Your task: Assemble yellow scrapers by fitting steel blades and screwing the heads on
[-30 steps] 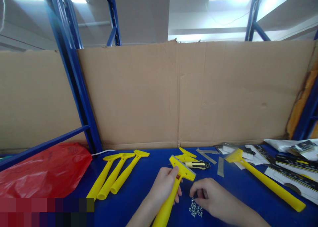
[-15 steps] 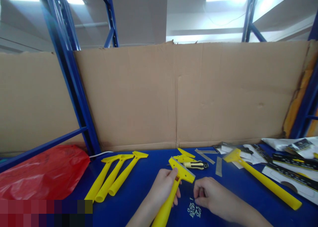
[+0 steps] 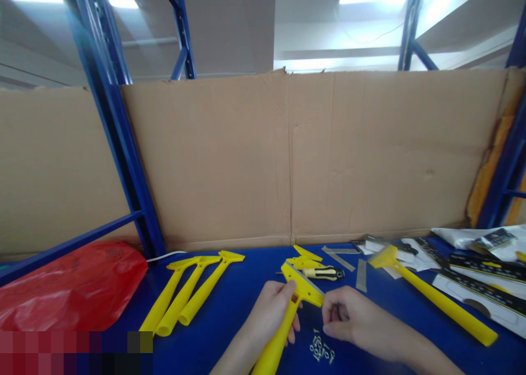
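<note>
My left hand is wrapped round a yellow scraper at its neck, thumb on the head. The scraper's handle slants down toward me and a metal blade lines its far edge. Beside the right end of that head is my right hand, fingers curled into a pinch; whatever lies between the fingertips is too small or hidden. Below it a small pile of screws and nuts lies on the blue table. A screwdriver with a cream and black handle rests behind the scraper, next to loose yellow head pieces.
Several yellow scrapers lie at the left by a red plastic bag. Another scraper lies at the right near printed packaging. Metal blades lie behind my right hand. A cardboard wall and blue rack posts stand behind.
My right hand has moved slightly up and away from the screws and nuts, closer to the scraper head. My left hand keeps its hold on the scraper.
</note>
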The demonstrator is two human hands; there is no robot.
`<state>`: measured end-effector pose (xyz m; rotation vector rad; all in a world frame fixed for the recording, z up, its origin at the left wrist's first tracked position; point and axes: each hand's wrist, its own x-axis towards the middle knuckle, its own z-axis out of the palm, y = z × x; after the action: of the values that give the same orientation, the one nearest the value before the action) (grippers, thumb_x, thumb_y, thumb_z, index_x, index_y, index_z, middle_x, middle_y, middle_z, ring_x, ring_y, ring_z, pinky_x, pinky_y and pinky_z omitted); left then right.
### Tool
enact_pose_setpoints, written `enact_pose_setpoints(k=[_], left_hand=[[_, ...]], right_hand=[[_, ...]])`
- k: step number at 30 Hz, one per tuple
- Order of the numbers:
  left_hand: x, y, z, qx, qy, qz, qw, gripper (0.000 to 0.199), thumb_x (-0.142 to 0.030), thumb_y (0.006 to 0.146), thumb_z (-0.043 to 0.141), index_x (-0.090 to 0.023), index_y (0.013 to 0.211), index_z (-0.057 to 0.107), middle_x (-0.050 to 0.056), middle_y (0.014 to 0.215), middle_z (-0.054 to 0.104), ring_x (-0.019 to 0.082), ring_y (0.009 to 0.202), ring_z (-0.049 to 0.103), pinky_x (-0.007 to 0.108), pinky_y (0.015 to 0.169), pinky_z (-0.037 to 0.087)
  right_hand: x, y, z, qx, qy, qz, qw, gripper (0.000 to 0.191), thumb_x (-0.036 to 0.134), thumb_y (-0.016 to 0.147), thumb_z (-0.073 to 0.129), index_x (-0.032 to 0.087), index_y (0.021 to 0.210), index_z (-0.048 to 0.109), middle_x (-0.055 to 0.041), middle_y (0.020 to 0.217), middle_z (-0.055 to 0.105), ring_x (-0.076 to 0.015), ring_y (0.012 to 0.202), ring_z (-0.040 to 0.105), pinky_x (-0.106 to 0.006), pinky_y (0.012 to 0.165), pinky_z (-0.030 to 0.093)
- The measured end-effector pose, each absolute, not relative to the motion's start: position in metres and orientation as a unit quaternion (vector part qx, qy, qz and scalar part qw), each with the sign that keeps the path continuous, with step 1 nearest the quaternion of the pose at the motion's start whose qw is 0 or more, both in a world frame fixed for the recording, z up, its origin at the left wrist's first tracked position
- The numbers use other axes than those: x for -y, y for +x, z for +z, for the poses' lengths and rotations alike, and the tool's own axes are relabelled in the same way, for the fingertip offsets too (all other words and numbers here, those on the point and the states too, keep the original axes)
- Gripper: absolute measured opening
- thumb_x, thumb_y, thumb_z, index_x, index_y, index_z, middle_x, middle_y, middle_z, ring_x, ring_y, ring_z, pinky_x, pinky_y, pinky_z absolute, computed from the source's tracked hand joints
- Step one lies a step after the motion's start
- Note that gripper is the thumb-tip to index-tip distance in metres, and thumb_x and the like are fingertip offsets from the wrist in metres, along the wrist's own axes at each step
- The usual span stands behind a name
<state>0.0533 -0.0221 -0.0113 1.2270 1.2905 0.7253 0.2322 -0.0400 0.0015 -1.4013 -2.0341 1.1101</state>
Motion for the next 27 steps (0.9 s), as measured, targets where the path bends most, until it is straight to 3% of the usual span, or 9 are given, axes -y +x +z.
enact_pose_setpoints(k=[4,10,19,27], left_hand=[[0.024,0.055,-0.01,-0.535,0.529,0.294,0.59,0.043,-0.051,0.084,0.037,-0.015,0.066,0.053,0.0,0.038,0.052,0.01,0.026,0.044,0.019,0.029,0.033],[0.03,0.06,-0.01,-0.502,0.554,0.267,0.608,0.045,-0.055,0.083,0.037,-0.016,0.065,0.052,0.0,0.038,0.052,0.01,0.026,0.043,0.019,0.029,0.031],[0.041,0.072,-0.015,-0.514,0.59,0.247,0.571,0.05,-0.063,0.081,0.038,-0.016,0.068,0.05,-0.003,0.039,0.049,0.009,0.026,0.041,0.019,0.03,0.03],[0.047,0.076,-0.016,-0.516,0.61,0.228,0.556,0.053,-0.067,0.079,0.038,-0.017,0.068,0.05,-0.003,0.04,0.047,0.009,0.028,0.042,0.019,0.03,0.031]], right_hand=[[0.035,0.236,0.013,0.681,-0.505,0.419,0.325,0.009,0.025,0.07,0.06,0.019,0.064,0.056,0.0088,0.047,0.036,-0.0074,0.044,0.03,-0.022,0.044,0.022],[0.031,0.232,0.008,0.627,-0.505,0.429,0.409,0.016,0.034,0.067,0.064,0.02,0.062,0.057,0.005,0.054,0.045,-0.0094,0.047,0.035,-0.023,0.046,0.026],[0.03,0.228,0.0,0.655,-0.479,0.403,0.423,0.013,0.03,0.068,0.062,0.019,0.062,0.06,0.0007,0.075,0.049,-0.0119,0.06,0.048,-0.025,0.054,0.038],[0.031,0.227,-0.003,0.661,-0.479,0.405,0.411,0.014,0.032,0.069,0.062,0.019,0.064,0.06,-0.0013,0.08,0.051,-0.0122,0.06,0.047,-0.025,0.052,0.038]])
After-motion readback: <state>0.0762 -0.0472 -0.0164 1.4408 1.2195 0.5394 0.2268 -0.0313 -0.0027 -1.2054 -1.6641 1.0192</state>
